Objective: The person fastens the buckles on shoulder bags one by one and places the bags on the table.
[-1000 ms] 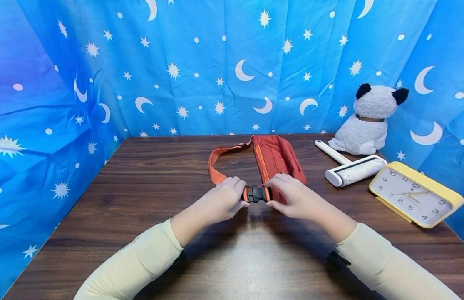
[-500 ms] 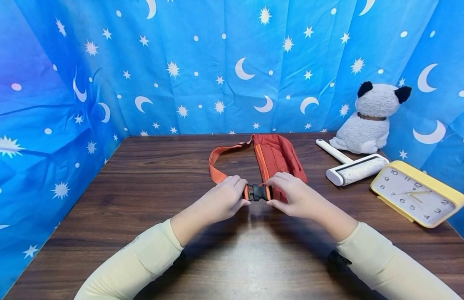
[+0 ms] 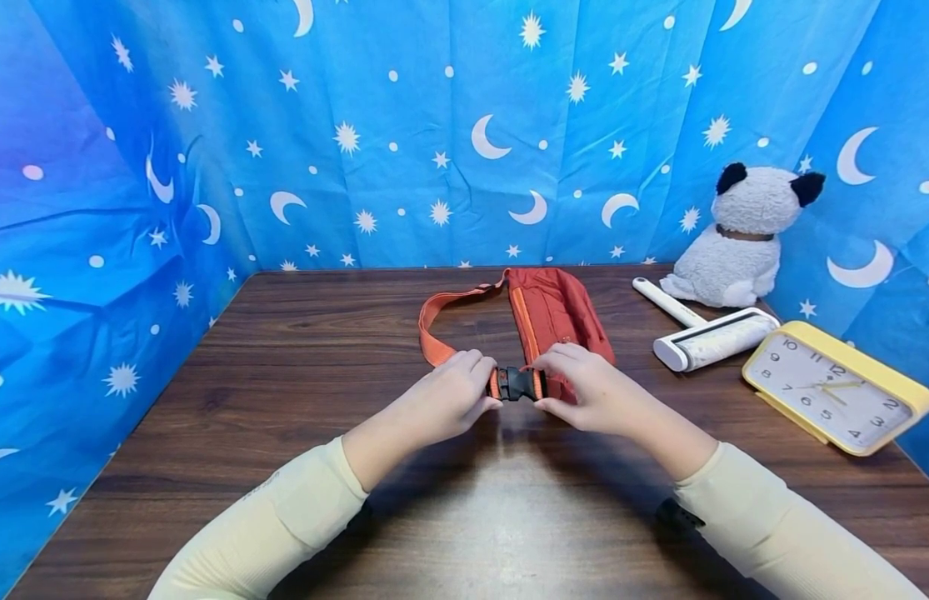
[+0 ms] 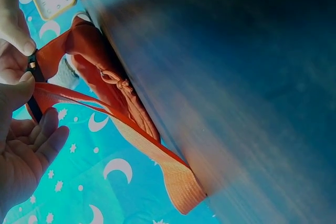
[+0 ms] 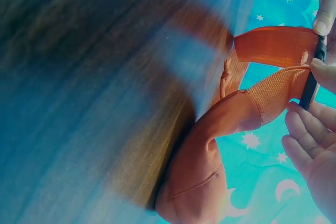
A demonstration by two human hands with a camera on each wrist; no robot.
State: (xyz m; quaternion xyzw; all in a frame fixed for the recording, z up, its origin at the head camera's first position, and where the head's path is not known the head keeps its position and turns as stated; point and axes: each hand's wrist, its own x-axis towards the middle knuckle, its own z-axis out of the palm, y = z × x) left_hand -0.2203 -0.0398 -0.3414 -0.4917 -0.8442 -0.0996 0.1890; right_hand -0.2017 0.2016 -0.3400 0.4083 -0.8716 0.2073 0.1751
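A red-orange waist bag (image 3: 565, 308) lies on the table, its orange strap (image 3: 432, 321) looping out to the left. At the near end, a black side-release buckle (image 3: 517, 384) spans the gap between the two hands, its halves together. My left hand (image 3: 451, 396) pinches the strap side of the buckle between thumb and fingers. On the bag side, my right hand (image 3: 590, 392) pinches the other end. The left wrist view shows the webbing (image 4: 152, 150) running from the buckle down to the table. In the right wrist view the buckle (image 5: 308, 90) appears edge-on, raised above the tabletop.
To the right lie a white lint roller (image 3: 715, 340) and a yellow-framed clock (image 3: 839, 390). Behind them a grey-white plush animal (image 3: 734, 242) with black ears sits against the blue star-patterned cloth (image 3: 404, 100). All stand on a dark wood table (image 3: 284, 350).
The head view has shifted very slightly. Both hands keep the same hold on the buckle, and the bag lies as before.
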